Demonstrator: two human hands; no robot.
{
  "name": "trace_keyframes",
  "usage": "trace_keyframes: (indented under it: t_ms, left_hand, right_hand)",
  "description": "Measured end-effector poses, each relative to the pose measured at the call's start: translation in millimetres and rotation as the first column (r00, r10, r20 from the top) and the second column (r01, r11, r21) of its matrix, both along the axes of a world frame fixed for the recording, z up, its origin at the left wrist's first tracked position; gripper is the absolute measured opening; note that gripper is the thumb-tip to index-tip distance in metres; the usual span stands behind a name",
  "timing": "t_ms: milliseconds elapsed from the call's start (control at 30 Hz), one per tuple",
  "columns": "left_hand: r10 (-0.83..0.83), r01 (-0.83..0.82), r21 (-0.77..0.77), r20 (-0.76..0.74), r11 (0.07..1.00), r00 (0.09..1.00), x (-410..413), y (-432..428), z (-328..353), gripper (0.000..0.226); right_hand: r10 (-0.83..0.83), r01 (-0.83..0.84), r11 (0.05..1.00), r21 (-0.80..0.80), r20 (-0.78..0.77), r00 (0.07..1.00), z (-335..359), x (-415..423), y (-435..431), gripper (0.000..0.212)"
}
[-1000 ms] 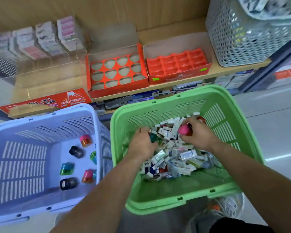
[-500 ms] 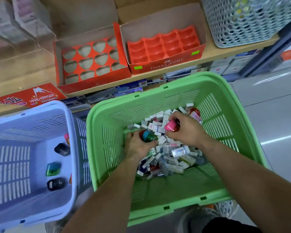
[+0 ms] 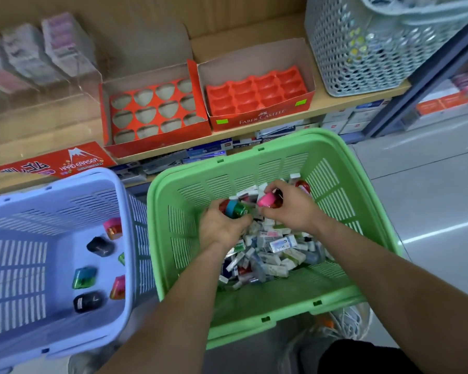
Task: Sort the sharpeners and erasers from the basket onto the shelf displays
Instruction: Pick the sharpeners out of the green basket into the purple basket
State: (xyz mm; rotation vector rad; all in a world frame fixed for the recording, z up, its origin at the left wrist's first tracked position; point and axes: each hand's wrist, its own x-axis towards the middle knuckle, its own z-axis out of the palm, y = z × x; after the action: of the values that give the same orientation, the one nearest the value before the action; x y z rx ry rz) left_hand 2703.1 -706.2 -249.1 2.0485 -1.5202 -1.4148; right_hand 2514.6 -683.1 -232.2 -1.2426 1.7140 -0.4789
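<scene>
A green basket [image 3: 343, 295] holds a heap of small white erasers [image 3: 270, 252] mixed with sharpeners. Both my hands are inside it, above the heap. My left hand [image 3: 222, 228] grips a blue-and-green sharpener [image 3: 234, 208], with a red one beside it. My right hand [image 3: 292, 209] holds a pink sharpener [image 3: 266, 199]. On the shelf stand two empty orange display boxes: one with heart-shaped holes [image 3: 152, 112] and a Faber-Castell tray with square cells [image 3: 257, 91].
A lilac basket [image 3: 25, 209] at the left holds several sharpeners. A red Hard Eraser box [image 3: 52, 164] lies on the shelf edge. A grey mesh basket [image 3: 362, 49] stands at the shelf's right. Clear packets [image 3: 38, 52] sit at the back left.
Both hands have lifted slightly off the eraser heap with their sharpeners. My view shifted, tilting down toward the baskets and then back up toward the shelf.
</scene>
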Motion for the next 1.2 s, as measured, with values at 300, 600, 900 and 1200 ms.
trace_keyframes:
  t_ms: [300, 600, 900, 1200]
  left_hand:
    - [-0.415, 0.392, -0.322, -0.002, 0.862, 0.910, 89.2, -9.2, 164.4, 0.076]
    - [-0.310, 0.381, -0.142, 0.362, 0.914, 0.879, 315.3, 2.2, 168.9, 0.062]
    - [-0.196, 0.219, -0.041, 0.312, 0.975, 0.930, 357.4, 19.1, 91.1, 0.094]
    - [-0.259, 0.307, -0.184, 0.245, 0.934, 0.934, 311.3, -5.3, 137.4, 0.032]
  right_hand:
    - [-0.035, 0.070, 0.984, -0.163, 0.207, 0.978, 125.3, 52.5, -12.5, 0.036]
    - [0.436, -0.414, 0.871, -0.264, 0.031, 0.899, 139.0, 267.2, -30.0, 0.046]
    - [0.634, -0.636, 0.770, 0.056, -0.178, 0.753, 40.6, 350.9, -56.3, 0.059]
    - [0.572, -0.589, 0.795, -0.145, -0.145, 0.808, 118.3, 296.9, -47.4, 0.044]
